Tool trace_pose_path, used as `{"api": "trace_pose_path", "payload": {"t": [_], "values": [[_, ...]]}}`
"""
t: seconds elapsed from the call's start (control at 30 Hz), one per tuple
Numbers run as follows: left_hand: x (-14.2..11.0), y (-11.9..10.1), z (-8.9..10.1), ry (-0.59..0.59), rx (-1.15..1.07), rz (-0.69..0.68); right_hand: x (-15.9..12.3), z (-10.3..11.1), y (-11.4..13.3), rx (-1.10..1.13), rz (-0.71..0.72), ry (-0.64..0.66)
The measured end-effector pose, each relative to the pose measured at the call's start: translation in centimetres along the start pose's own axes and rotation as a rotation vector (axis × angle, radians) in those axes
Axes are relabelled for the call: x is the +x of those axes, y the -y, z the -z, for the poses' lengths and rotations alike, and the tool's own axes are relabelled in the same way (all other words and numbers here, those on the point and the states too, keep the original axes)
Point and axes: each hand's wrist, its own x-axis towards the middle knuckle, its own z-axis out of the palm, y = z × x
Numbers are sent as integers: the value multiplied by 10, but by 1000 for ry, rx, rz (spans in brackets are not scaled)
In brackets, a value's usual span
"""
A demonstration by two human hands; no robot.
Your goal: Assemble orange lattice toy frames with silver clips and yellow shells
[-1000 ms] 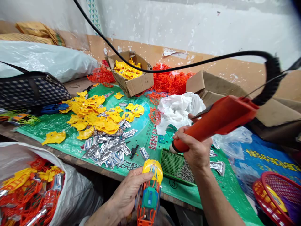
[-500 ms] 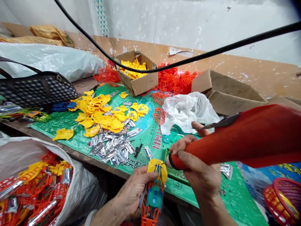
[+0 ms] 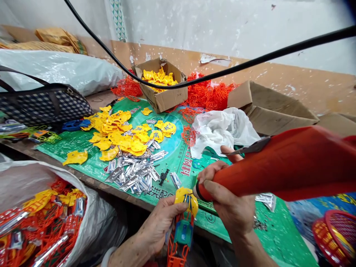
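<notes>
Orange-framed assembly (image 3: 175, 256), with yellow end piece (image 3: 185, 195) and green block (image 3: 183, 231): low and central, held clear before the near edge of the green-covered bench (image 3: 95, 168), yellow end uppermost. Left hand (image 3: 160, 224): grip pinching the assembly, thumb laid across the yellow end piece, presumably to steady it with its face turned to the tool. Red power tool (image 3: 267, 167): nose pointing leftward, right beside the yellow end piece. Right hand (image 3: 229, 198): grip wrapped round the barrel close to the nose, one finger raised by the dark lever (image 3: 254, 145), likely for aim and to work that lever. Loose yellow pieces (image 3: 118, 129) and silver pieces (image 3: 136, 176): heaped adjoining, apparently for easy reach. Cardboard box (image 3: 171, 99): tilted, holding further yellow pieces. White sack (image 3: 101, 218): left foreground, open-mouthed, containing orange, yellow and silver parts. Black cable (image 3: 194, 79): crossing above. Not made out: whether the tool's nose touches the yellow end piece or stands slightly apart; left fingertips, behind the assembly; assembly's lower end and tool's rear, both cut off by the view; green tray (image 3: 210, 206), mostly hidden behind tool and right hand, contents unclear
</notes>
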Motion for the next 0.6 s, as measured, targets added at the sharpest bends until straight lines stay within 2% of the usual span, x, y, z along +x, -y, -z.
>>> {"api": "trace_pose_path", "payload": {"t": [0.6], "values": [[-1, 0, -2, -11, -10, -7, -5, -1, 2, 65, -23, -8]]}}
